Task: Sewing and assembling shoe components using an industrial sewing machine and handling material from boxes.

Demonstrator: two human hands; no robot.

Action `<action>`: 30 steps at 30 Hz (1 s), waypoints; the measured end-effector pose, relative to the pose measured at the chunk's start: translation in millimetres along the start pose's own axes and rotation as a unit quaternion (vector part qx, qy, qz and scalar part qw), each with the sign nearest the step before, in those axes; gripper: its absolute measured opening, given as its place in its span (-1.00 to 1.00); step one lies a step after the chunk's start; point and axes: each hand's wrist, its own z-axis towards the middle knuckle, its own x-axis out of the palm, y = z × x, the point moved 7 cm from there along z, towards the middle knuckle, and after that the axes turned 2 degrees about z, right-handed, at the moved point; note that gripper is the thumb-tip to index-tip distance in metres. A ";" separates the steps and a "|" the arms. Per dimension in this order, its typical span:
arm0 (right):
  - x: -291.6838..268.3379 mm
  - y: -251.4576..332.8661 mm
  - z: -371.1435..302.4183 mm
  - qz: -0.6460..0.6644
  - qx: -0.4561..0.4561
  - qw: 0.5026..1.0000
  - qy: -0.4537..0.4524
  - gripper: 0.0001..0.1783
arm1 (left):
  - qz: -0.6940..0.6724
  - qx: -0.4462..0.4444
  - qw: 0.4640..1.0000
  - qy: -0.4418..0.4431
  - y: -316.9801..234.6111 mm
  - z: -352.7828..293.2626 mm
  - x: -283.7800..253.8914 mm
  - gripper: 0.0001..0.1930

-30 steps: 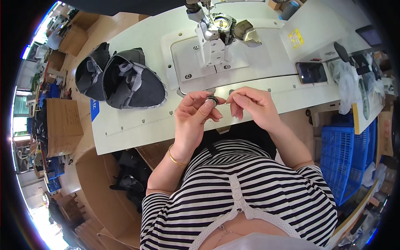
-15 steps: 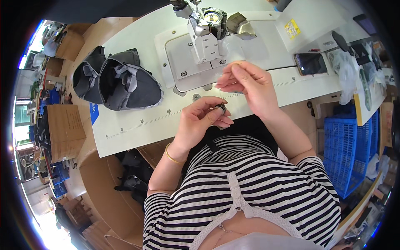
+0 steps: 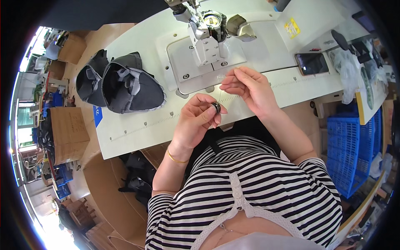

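A small round metal part [image 3: 217,108] sits in the left hand [image 3: 191,121], pinched by thumb and fingers. At 2 o'clock from it, the right hand [image 3: 255,93] has its fingers bunched close; I can't tell if they pinch the thin thread [image 3: 220,96]. The sewing machine [image 3: 204,51] is at 12 o'clock, two dark cloth pieces [image 3: 143,96] between 9 and 10.
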 end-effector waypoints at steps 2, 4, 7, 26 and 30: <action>-1.6 -12.2 -0.6 0.033 0.054 0.997 -0.052 -0.73 | 0.030 0.059 0.998 -0.010 -12.6 -7.3 -3.0 -0.85; -10.6 -28.2 -5.5 0.052 0.075 0.993 -0.079 -0.75 | 0.029 0.052 0.998 -0.035 -11.3 -12.9 -6.7 -0.85; -21.4 -40.5 -10.5 0.018 0.092 0.993 -0.074 -0.76 | 0.005 0.028 0.999 -0.020 -17.0 -18.2 -9.3 -0.86; -16.1 7.1 -31.5 -0.834 -0.082 0.542 -0.068 -0.64 | 0.219 0.047 0.970 -0.100 -109.7 -42.8 -29.5 -0.87; -33.5 13.6 -38.2 -0.808 -0.103 0.576 -0.066 -0.75 | 0.258 0.058 0.958 -0.112 -131.0 -44.0 -23.8 -0.87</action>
